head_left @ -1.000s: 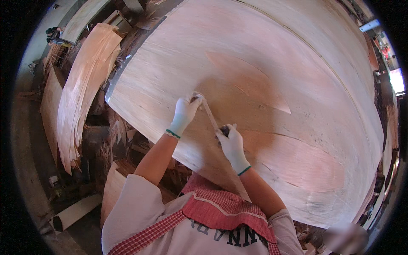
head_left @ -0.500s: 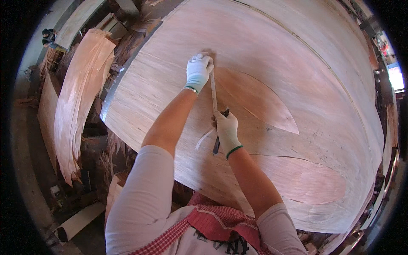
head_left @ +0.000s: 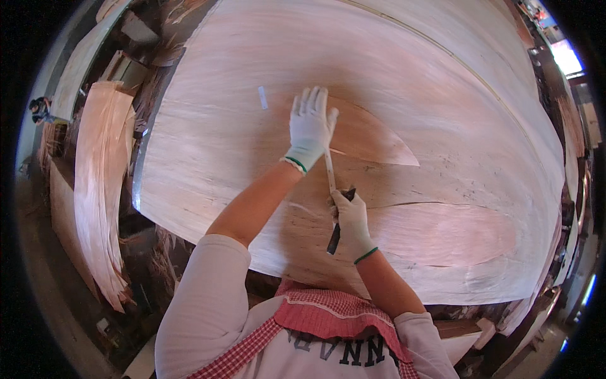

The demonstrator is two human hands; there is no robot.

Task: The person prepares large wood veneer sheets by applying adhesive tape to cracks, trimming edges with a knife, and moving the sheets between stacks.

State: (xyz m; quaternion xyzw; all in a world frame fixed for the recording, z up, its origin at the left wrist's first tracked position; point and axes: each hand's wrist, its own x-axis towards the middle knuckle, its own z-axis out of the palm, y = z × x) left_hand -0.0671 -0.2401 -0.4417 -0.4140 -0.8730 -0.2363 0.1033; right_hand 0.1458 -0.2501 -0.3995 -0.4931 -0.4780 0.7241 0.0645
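My left hand, in a white glove, lies flat on a large wood veneer sheet with its fingers stretched out. Under the palm runs a narrow white tape strip, which leads down to my right hand. That hand, gloved too, is closed round a black knife-like tool, whose ends stick out of the fist; its blade, if any, does not show clearly. The strip's lower end is at the right fingers. A darker, pointed area of the veneer lies beside my left hand.
A short white tape piece sits on the sheet, left of my left hand. A pale oval area shows at the right. Curled veneer sheets are stacked at the left. A person is far off at the upper left.
My left hand has gone from pinching the strip's upper end to lying flat, lower on the sheet. My right hand has moved down and right. A short tape piece now shows on the veneer.
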